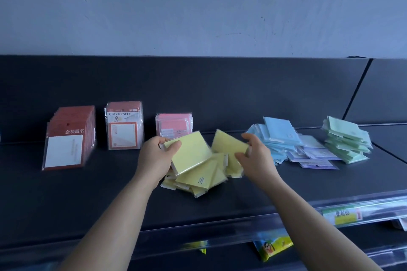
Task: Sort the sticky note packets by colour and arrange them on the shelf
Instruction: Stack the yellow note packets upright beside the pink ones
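On the dark shelf (92,191) a loose heap of yellow packets (198,180) lies in the middle. My left hand (155,156) grips a small stack of yellow packets (189,154) held above the heap. My right hand (255,156) pinches a single yellow packet (229,145), tilted beside that stack. Behind the hands stands a row of pink packets (174,125). To the right lie a blue pile (277,136), a flat purple pile (315,154) and a green pile (345,141).
At the left stand upright rows of red-brown packets (68,138) and white "UNIVERSITY" packets (124,125). A clear price rail with a green label (341,215) runs along the shelf's front edge. Colourful goods (273,246) hang below. A dark back panel (198,86) rises behind everything.
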### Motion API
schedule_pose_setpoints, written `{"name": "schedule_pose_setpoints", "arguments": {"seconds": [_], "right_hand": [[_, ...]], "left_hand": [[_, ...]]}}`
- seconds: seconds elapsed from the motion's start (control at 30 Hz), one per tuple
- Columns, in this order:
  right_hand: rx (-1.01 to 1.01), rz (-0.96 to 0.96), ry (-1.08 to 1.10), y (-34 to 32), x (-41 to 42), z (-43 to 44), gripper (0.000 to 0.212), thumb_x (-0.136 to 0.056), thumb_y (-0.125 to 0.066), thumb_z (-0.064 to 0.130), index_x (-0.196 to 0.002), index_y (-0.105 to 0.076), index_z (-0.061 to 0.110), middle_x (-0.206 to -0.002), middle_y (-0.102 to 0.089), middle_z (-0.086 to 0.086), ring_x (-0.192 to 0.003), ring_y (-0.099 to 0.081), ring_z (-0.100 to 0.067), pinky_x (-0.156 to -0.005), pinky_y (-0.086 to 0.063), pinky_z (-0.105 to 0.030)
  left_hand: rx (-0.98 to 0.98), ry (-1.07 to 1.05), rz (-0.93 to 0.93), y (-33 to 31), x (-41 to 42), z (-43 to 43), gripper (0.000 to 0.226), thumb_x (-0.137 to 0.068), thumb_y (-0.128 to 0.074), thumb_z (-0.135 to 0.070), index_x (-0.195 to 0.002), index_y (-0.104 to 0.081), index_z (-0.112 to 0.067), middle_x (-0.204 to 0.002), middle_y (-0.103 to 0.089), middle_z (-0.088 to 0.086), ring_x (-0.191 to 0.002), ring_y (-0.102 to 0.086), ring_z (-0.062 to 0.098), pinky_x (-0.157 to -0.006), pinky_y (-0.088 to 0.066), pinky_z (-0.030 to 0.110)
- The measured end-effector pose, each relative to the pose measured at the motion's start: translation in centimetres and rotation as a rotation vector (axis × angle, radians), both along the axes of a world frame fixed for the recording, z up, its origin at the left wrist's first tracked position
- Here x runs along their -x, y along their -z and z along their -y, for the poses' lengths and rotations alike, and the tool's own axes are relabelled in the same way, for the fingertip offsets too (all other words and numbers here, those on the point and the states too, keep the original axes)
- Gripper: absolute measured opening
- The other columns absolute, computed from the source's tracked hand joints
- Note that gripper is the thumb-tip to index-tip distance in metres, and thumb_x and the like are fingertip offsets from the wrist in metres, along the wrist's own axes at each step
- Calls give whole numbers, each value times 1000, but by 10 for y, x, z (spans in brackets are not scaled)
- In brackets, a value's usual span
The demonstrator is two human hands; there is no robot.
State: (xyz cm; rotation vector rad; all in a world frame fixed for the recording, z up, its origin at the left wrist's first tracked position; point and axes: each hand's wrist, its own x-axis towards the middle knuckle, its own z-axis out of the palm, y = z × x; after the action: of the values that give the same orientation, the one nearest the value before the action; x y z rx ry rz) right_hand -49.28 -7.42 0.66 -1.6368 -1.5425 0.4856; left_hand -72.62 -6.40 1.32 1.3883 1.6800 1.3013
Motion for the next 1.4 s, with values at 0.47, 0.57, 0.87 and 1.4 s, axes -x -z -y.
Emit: {"name": "schedule_pose_setpoints", "arguments": {"seconds": [0.47,0.57,0.87,1.4], "right_hand": [[-17,-398,-147,-9,13,-1,22,-83,-72,13,-103,-64,21,-92,-71,7,-83,-68,-10,-75,-57,-29],[-8,-75,-81,0,15,-8,20,-90,-60,22,-73,-51,25,-70,-51,11,-67,-48,-15,-58,-40,-24],[336,-33,-12,4,26,-15,34,-82,-59,11,-114,-51,2,-99,-60,-10,-100,-61,-30,-78,-51,-36],[-126,-222,-36,-25,24,-18,16,-95,-44,19,-89,-57,12,-66,-44,2,-56,-35,-12,-52,-32,-27]], "left_hand": [[78,219,279,3,-30,6,19,-87,-69,-36,-98,-67,-20,-94,-74,1,-89,-70,24,-80,-56,43],[34,115,142,8,-29,7,13,-91,-64,-24,-102,-60,-18,-98,-68,3,-89,-66,23,-81,-55,47],[68,-2,59,15,-9,8,11,-98,-48,-24,-107,-48,-17,-99,-59,0,-87,-58,16,-80,-53,43],[63,14,130,3,-6,14,10,-99,-44,-22,-109,-45,-19,-99,-57,2,-88,-60,19,-76,-55,44]]}}
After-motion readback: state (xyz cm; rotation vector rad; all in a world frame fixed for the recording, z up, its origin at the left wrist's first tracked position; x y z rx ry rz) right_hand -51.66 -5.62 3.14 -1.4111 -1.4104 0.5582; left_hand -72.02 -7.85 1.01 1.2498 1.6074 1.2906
